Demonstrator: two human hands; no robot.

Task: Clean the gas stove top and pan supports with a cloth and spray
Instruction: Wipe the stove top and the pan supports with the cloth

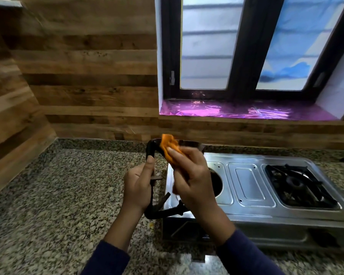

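Note:
My left hand [138, 186] grips a black pan support [151, 147] lifted upright off the steel gas stove [250, 187], at the stove's left edge. My right hand [191, 175] holds an orange cloth [168, 144] bunched against the support's upper part. The stove's left burner well [216, 183] stands bare, partly hidden behind my right hand. A second black pan support [298, 185] sits in place over the right burner. No spray bottle is in view.
The stove stands on a speckled granite counter [68, 195] that stretches to the left and front. A wood-panelled wall [87, 86] runs behind and to the left. Above the stove is a window with a purple foil-covered sill [246, 113].

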